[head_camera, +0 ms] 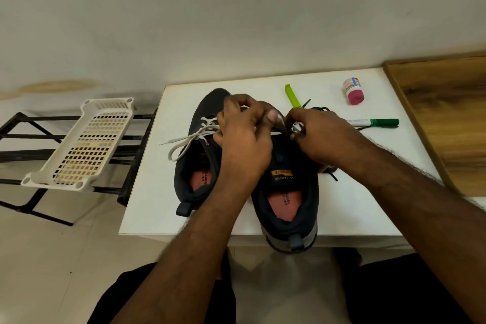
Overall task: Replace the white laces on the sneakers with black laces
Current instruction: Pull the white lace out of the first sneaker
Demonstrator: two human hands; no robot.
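White table [147,192] against a pale wall, two dark sneakers side by side on it, both hands working at the laces.

Off the table's 9 o'clock edge a black rack [23,137] carries a white basket [79,144]. The left sneaker [196,166] keeps its white lace [184,139], its ends trailing toward 9 o'clock. The right sneaker [289,202] overhangs the table's 6 o'clock edge; the left hand [244,137] and right hand [320,137] both have fingers curled over its white lace [276,133], pinching it. Black laces [330,171] show at 3 o'clock of that shoe. Toward 1 o'clock lie a green marker [378,122], a pink-capped bottle [353,91] and a lime-green tool [292,96].
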